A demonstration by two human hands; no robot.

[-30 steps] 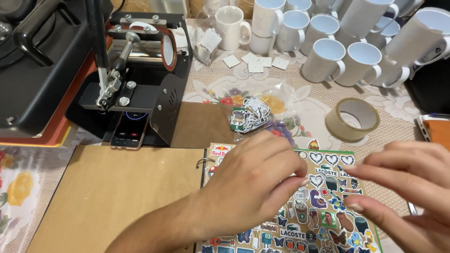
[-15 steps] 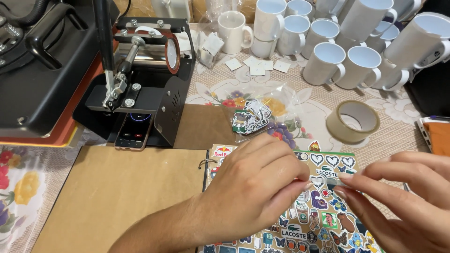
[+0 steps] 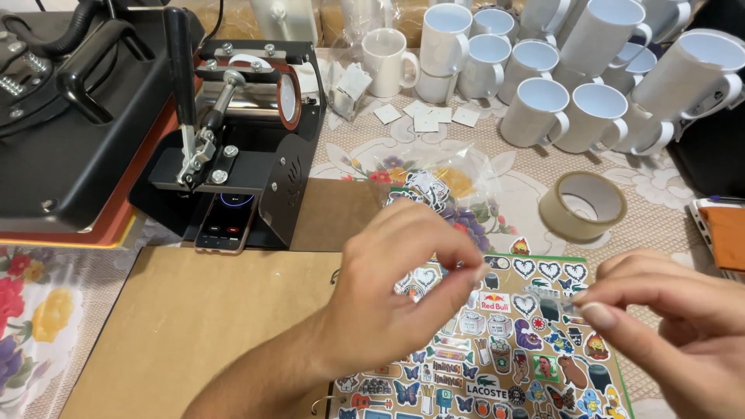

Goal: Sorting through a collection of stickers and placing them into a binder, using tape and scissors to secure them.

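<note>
We note both hands, left hand (image 3: 388,302) and right hand (image 3: 675,326), pinching a small sticker (image 3: 549,299) above the sticker sheet (image 3: 504,349); the weak grip risks tearing it.

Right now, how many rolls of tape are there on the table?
1. The tape roll lies flat on the tablecloth, beyond the sticker sheet, near the right hand. More could be hidden behind the mugs.

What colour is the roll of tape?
The roll of tape is beige-tan, seen in the head view.

Crowded, colourful sticker sheet (image 3: 497,341) flat on the table (green-edged, partly under both hands), lower right.
</note>
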